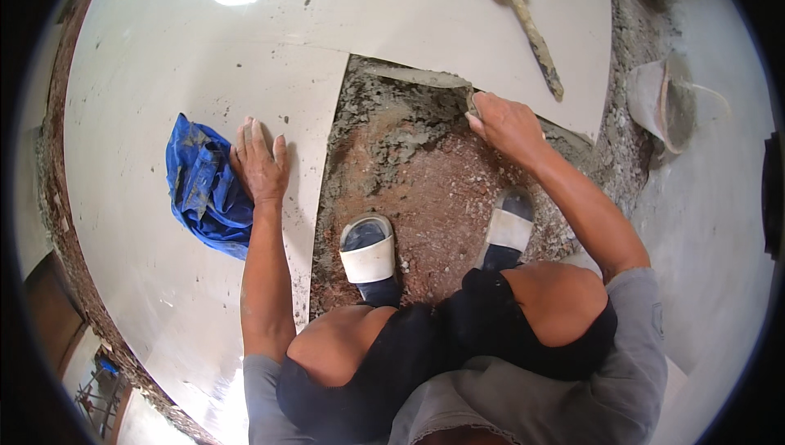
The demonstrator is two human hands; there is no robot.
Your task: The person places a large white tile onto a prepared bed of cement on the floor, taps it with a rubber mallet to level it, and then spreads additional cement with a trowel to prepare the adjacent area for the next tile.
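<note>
My left hand (260, 163) lies flat with fingers spread on a pale floor tile (245, 85), beside a crumpled blue cloth (208, 187) smeared with grey. My right hand (505, 124) is closed around the handle of a trowel (421, 77). The flat blade reaches left from my fist, along the tile edge at the top of the untiled patch. Wet grey mortar (388, 114) lies in lumps just below the blade. The handle is mostly hidden inside my fingers.
A mallet (527, 24) with a dark head rests on the far tile. At right, a mortar-crusted bucket (661, 101) lies tipped near the wall. My sandalled feet (366, 249) stand on bare reddish ground (433, 200). Rubble (630, 142) lines the tile's right edge.
</note>
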